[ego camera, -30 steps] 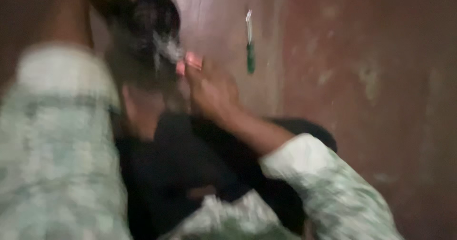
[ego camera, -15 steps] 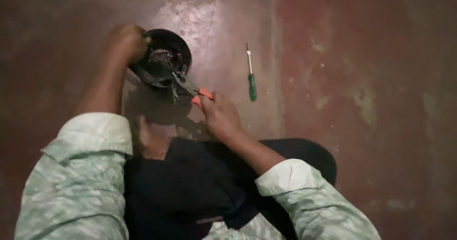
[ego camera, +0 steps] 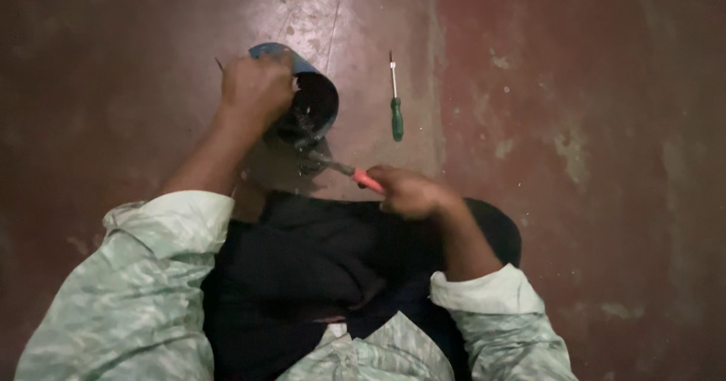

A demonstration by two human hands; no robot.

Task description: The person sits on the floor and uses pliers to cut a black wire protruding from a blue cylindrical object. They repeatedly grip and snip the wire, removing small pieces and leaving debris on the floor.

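Red floor (ego camera: 590,86): left hand (ego camera: 255,86) clasps dark pot (ego camera: 310,109); right hand (ego camera: 408,192) clasps pliers (ego camera: 340,168); green screwdriver (ego camera: 395,101) beside.

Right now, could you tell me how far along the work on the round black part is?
Midway, it seems. The left hand tilts the round black part while the right hand works red-handled pliers into it. The green screwdriver lies aside on the floor. What remains is unclear.

Left hand (ego camera: 255,86) grips dark round housing (ego camera: 311,107); right hand (ego camera: 408,192) works orange-handled pliers (ego camera: 344,169) into it. Green screwdriver (ego camera: 395,101) lies at three o'clock, on the floor (ego camera: 590,124).
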